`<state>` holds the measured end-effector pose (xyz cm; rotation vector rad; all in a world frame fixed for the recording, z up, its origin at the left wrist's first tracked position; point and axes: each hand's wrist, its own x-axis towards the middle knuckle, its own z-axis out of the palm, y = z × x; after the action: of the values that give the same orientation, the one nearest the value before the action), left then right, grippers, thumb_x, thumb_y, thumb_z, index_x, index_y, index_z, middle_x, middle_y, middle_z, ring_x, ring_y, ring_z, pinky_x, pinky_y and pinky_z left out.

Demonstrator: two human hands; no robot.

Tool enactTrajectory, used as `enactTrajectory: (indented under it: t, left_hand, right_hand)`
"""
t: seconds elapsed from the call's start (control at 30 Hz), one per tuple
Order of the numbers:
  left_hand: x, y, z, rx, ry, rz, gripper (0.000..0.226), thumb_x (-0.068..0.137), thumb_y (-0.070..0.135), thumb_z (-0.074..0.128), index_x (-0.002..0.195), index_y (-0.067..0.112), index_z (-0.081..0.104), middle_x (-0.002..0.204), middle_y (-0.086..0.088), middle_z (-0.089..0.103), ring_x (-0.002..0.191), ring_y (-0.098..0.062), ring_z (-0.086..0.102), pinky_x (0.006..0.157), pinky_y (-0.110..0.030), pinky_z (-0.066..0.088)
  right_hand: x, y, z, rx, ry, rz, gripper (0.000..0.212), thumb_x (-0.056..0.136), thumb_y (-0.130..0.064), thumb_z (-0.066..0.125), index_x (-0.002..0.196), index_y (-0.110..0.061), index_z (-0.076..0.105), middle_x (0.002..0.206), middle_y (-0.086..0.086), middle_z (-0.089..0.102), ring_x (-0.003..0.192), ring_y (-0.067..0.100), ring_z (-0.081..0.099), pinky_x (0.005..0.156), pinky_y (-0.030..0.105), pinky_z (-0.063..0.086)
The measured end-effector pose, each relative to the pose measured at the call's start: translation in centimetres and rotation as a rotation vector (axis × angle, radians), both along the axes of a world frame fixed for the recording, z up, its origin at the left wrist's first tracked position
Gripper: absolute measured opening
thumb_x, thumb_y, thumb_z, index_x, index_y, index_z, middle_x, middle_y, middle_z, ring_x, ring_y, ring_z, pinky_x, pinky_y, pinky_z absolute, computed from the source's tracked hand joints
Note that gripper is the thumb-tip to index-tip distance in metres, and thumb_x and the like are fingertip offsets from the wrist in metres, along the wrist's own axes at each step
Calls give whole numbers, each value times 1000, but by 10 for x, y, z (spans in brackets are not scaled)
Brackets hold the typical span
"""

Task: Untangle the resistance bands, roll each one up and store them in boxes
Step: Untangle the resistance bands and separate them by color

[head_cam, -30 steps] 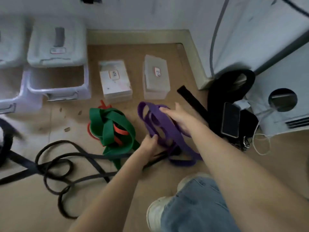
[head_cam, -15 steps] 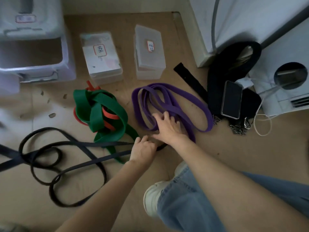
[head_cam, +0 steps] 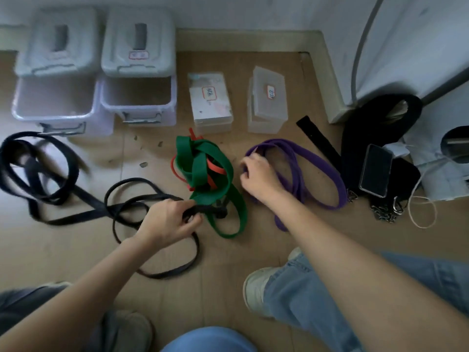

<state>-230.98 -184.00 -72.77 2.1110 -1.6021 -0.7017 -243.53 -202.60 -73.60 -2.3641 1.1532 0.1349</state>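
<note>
A: What has the left hand point(head_cam: 169, 222) got?
B: Its fingers are curled round the black band point(head_cam: 142, 199), gripping it where it meets the green band point(head_cam: 210, 174). The rest of the black band trails in loops over the floor point(head_cam: 228, 270), out beyond and to the outer side of that hand, with one loop passing beneath the wrist.

A: And the green one?
B: Bunched in a heap between the two hands, just beyond the left one. A red band point(head_cam: 215, 170) is wound through it. One green loop lies on the floor just to the inner side of the left hand.

A: The right hand point(head_cam: 258, 174)?
B: It rests on the purple band point(head_cam: 322, 171) with fingers bent, holding the near strands at the loop's inner end. The rest of the loop stretches away to that hand's outer side.

A: Where are the boxes?
B: Beyond both hands, by the wall. Two small boxes point(head_cam: 212, 102) with labelled lids stand past the green heap. Two large bins point(head_cam: 138, 97) stand beyond the left hand, their lids pushed back so they sit partly open.
</note>
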Motion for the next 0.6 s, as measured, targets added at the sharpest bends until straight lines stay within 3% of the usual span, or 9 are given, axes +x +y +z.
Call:
enactTrajectory:
  t: [0.07,0.17,0.23,0.3,0.37,0.4,0.5,0.6]
  left_hand:
    - [12,16,6,-46,27,124,55,72,50,33,75,7,66,56,0,60,52,-18,56,51,-33,43]
    - [38,39,7,-123,103,407,33,79,39,49,83,12,66,69,-2,65,65,-18,61,60,-35,48]
    - [63,57,-5,-87,229,628,16,85,21,58,97,14,64,89,-4,68,83,-18,63,75,-35,51]
    - [84,76,-24,-4,411,911,25,89,16,55,112,7,58,107,-12,64,100,-25,60,85,-34,46]
    - [93,92,-49,161,459,1143,32,92,19,49,115,-4,54,112,-21,61,107,-35,55,83,-38,44]
    - [92,98,-61,267,525,1232,37,94,22,46,113,-9,53,112,-27,59,109,-41,53,83,-43,45]
    - [80,101,-90,458,736,1337,53,97,36,42,115,-12,52,119,-30,56,111,-43,52,89,-45,44]
    - [70,85,-104,224,804,1344,45,98,33,42,121,-4,51,120,-27,58,112,-37,55,96,-44,43]
  right_hand:
    - [39,40,18,328,-250,81,22,89,-16,51,107,-14,64,110,6,62,103,21,56,87,34,45]
    - [82,93,19,754,-118,115,33,96,-35,41,87,-16,67,75,3,68,80,16,62,72,28,45]
    - [100,115,9,795,-109,105,37,94,-46,46,84,-15,63,64,-1,63,70,17,61,67,30,46]
    - [116,126,-8,698,-125,85,38,88,-49,57,105,-15,59,91,1,63,87,19,61,74,30,46]
    - [130,132,-28,549,-2,125,69,83,-47,64,136,-12,38,134,10,41,122,26,45,98,34,39]
    - [134,134,-39,511,67,145,84,82,-47,66,145,-13,23,146,13,26,133,30,31,106,38,31]
    - [143,137,-72,523,216,79,109,76,-53,69,150,-19,-4,158,12,-4,144,34,-1,114,47,12]
    - [150,156,-97,409,236,52,99,80,-53,64,150,-24,0,158,6,-3,143,36,0,114,47,10]
